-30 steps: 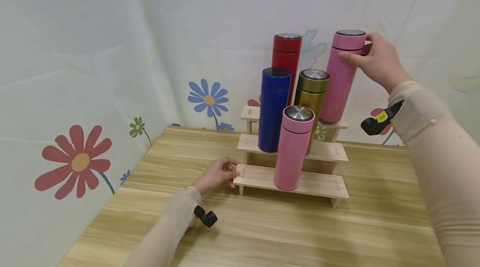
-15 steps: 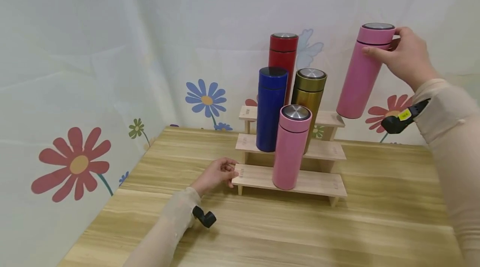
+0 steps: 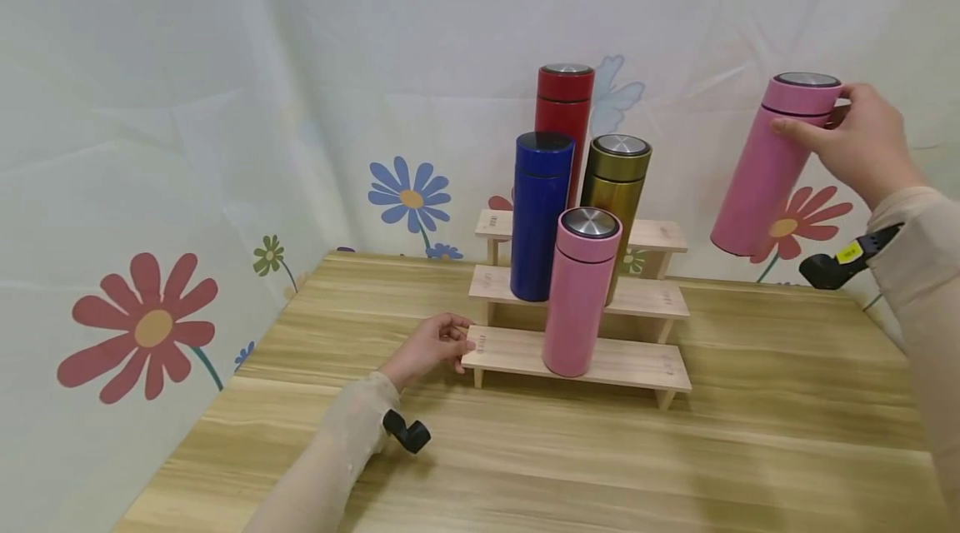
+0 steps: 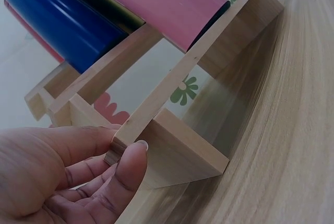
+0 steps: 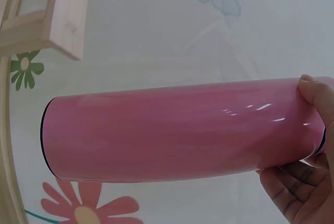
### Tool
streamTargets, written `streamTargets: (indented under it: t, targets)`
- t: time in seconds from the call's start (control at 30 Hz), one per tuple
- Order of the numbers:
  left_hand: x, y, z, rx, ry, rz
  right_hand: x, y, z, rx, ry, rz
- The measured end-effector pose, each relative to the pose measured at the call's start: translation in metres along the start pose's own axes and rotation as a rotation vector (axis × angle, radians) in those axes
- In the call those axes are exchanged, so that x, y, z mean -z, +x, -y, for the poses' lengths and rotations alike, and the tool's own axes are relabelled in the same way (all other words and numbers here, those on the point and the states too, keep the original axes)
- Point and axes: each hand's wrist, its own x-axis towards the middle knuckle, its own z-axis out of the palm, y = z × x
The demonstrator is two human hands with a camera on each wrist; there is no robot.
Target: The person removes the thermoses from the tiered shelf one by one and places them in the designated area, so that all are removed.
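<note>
"Two hands, two jobs: how is each best done?"

"The left hand [image 3: 431, 347] has its fingers [image 4: 130, 169] closed on the left end of the lowest shelf of the wooden stand [image 3: 512, 347]. Light pressure should steady it; a tug could topple the blue bottle [image 3: 538, 225], red bottle [image 3: 564, 104], near pink bottle [image 3: 581, 300] or gold bottle [image 3: 617, 183], all upright on the shelves."

"And on the right?"

"The raised pink bottle [image 3: 767, 179] hangs in the air, right of the stand and apart from it, gripped by the right hand [image 3: 862, 141]. I'd hold its base well clear of the shelf ends, and firmly, since that glossy coat may slip."

"How do the arms lie?"

"The left forearm [image 3: 318, 454] comes in low over the table [image 3: 525, 458] from the near left, thumb and fingers pinching the wood. The right forearm [image 3: 926, 291] reaches up from the near right, thumb across the bottle's left side below the lid, fingers curled round its right. The bottle tilts, top rightward, base leftward."
</note>
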Motion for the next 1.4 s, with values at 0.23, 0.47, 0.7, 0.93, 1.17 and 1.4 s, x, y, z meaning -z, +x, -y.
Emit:
streamTargets:
  t: [0.23,0.47,0.7,0.93,1.17,1.4]
  targets:
    - [0.001,0.001,0.001,-0.004,0.004,0.002,-0.004,-0.008,-0.028,-0.006,-0.020,-0.005]
    - [0.001,0.002,0.001,-0.011,0.016,0.012,-0.010,-0.014,-0.053,-0.003,-0.027,-0.016]
    - [0.000,0.004,0.001,-0.001,0.025,0.015,-0.018,-0.028,-0.073,-0.022,-0.033,-0.016]
    - [0.000,0.000,0.001,0.004,0.044,-0.009,-0.028,-0.039,-0.092,-0.028,-0.020,0.001]
    - [0.003,-0.002,0.002,0.020,0.052,-0.018,-0.032,-0.047,-0.109,-0.040,-0.002,0.054]
    - [0.001,0.001,0.000,0.018,0.044,-0.007,-0.036,-0.059,-0.128,-0.058,0.004,0.066]
